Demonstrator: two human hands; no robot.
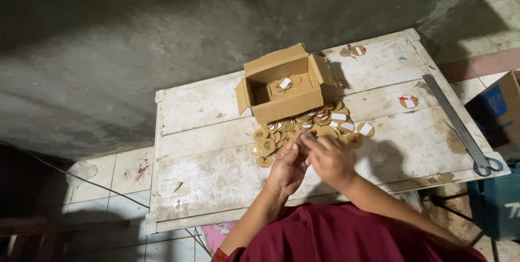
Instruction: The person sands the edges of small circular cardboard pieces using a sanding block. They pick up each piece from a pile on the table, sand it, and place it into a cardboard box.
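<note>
Discs [303, 129] of tan cardboard, some with a white strip across them, lie heaped on the worktop [216, 148] just in front of the cardboard box [284, 86], and the two hands meet at the near edge of that heap.

By size, the worktop comes first: a scuffed, white-painted board surface, stained in places. The cardboard box sits near its middle with all flaps open; inside it lies at least one disc with a white strip [285, 83]. To the right of the box, well apart, a long grey metal ruler [449, 113] lies slanted along the worktop's right edge, and scissors with dark handles [482, 162] lie beside its near end. Two single discs rest away from the heap: one behind and to the right of the box [355, 50], one to the right of it [408, 101].

The left hand [287, 167] and right hand [327, 156] are touching each other in front of the box, fingers curled together around a small piece [306, 136] pinched between the fingertips; it is too small to tell exactly what it is, or which hand bears the grip.
</note>
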